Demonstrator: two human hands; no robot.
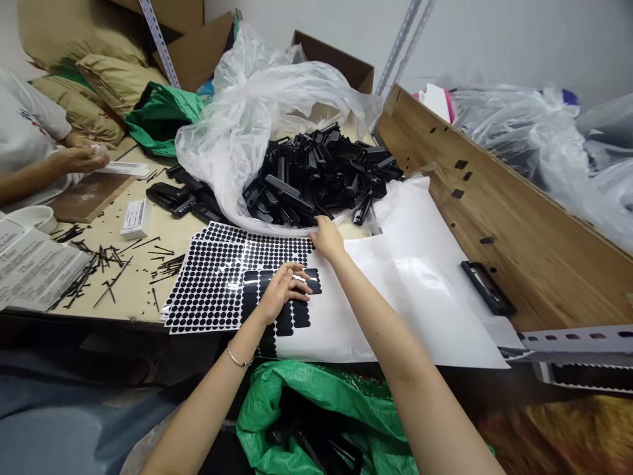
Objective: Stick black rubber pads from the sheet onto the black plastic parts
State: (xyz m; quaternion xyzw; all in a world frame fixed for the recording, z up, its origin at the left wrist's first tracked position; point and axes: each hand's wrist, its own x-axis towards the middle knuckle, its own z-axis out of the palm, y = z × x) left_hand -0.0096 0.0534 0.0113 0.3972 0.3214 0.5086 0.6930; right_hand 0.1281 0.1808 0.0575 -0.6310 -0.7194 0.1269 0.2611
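My left hand point(283, 290) is over a sheet of black stickers point(208, 277), its fingers stretched out and apart; nothing shows in them. Below its fingers are larger, rounded rectangular black stickers point(301, 313) on white backing. My right hand point(328, 239) reaches to the near edge of a heap of black plastic parts point(321, 165), by the rim of a clear plastic bag point(232, 165). Its thumb and a finger point towards the parts, but its other fingers are hidden, so I cannot tell whether it grips one.
A green woven sack point(277, 396) with black parts stands below the table edge. Loose thin black pieces point(111, 270) and a small white box point(135, 219) lie at left. A co-worker's hands point(86, 155) hold something white. A wooden board point(494, 224) borders the right side.
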